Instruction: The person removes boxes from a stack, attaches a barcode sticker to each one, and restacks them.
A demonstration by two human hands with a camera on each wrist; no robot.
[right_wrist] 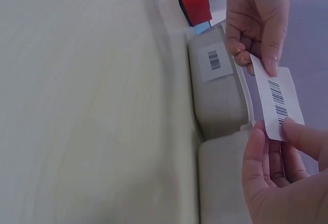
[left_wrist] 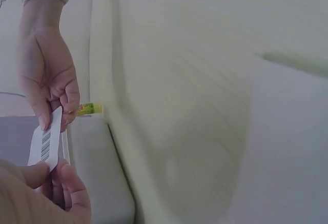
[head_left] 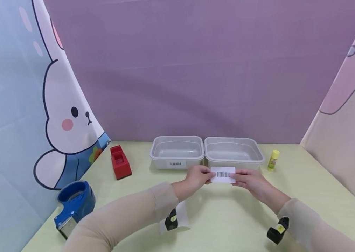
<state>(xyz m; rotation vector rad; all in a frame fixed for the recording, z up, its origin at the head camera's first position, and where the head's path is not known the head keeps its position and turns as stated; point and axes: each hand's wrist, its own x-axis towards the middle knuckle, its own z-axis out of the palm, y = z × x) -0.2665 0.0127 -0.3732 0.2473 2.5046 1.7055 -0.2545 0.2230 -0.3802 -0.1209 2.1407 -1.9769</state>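
Observation:
A white barcode label (head_left: 223, 170) is held up between both hands, close in front of the right plastic bin (head_left: 234, 161). My left hand (head_left: 195, 177) pinches its left end, thumb on the printed face. At the opposite end, my right hand (head_left: 253, 182) pinches it the same way. In the right wrist view the barcode label (right_wrist: 274, 93) bows slightly between the thumbs. The left plastic bin (head_left: 161, 163) carries a similar barcode label (head_left: 176, 163) on its front wall.
A yellow glue stick (head_left: 273, 160) stands right of the bins. At left are a red stapler-like box (head_left: 120, 162) and a blue tape dispenser (head_left: 76, 203). White paper (head_left: 182, 217) lies on the table under my left forearm. A purple cloth (head_left: 196, 70) hangs behind the bins.

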